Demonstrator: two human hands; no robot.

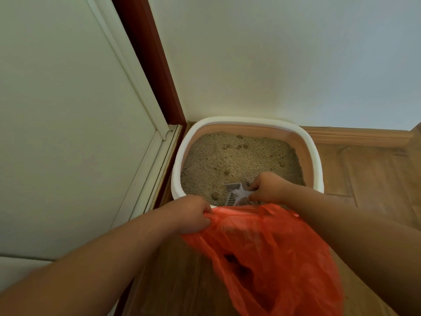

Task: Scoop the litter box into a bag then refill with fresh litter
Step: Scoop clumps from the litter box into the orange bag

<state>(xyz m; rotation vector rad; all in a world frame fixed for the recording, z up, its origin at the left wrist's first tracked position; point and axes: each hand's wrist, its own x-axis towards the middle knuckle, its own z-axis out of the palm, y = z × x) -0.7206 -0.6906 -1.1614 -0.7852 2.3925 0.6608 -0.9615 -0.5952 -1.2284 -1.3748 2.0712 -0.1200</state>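
A litter box (pixel 316 160) with a white rim and pinkish inner wall sits in the room's corner, filled with beige litter (pixel 239 158) that holds several dark clumps. My right hand (pixel 267 187) grips the handle of a grey slotted scoop (pixel 234 193), whose head lies in the litter at the box's near edge. My left hand (pixel 191 213) grips the rim of a red plastic bag (pixel 273 254), held open just in front of the box. Dark lumps show through the bag's thin plastic.
A white door (pixel 68 133) with a dark red frame (pixel 148 58) stands on the left, close against the box. A white wall rises behind the box. Wooden floor (pixel 373 169) and a wooden skirting board extend to the right.
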